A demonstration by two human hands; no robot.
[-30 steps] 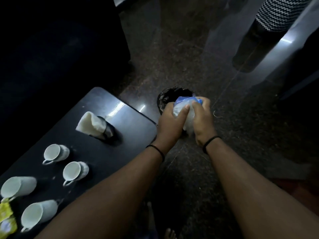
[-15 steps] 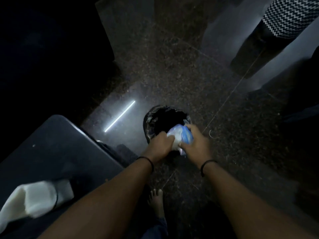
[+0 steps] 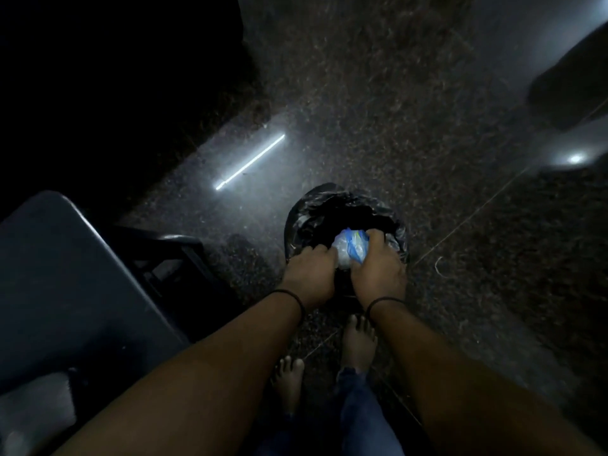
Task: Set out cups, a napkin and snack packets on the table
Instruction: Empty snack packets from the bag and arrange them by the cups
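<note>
Crinkled blue-and-clear plastic, a wadded packet (image 3: pixel 350 247), now sits lower than a moment ago, down inside the mouth of the round bin (image 3: pixel 297 225) with its glossy black liner. Her left hand (image 3: pixel 309 274) curls against the wad's near side and the right hand (image 3: pixel 378 268) wraps its fingers over the top, both gripping it. Bare feet have come into sight on the speckled stone floor (image 3: pixel 394 110). At left, the smooth dark desk (image 3: pixel 65 274) carries a soft white napkin (image 3: pixel 36 403).

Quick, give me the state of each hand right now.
Left hand: fingers curled on the crumpled blue-and-white plastic wrapper, over the black-lined bin.
Right hand: gripping the same wrapper.
</note>
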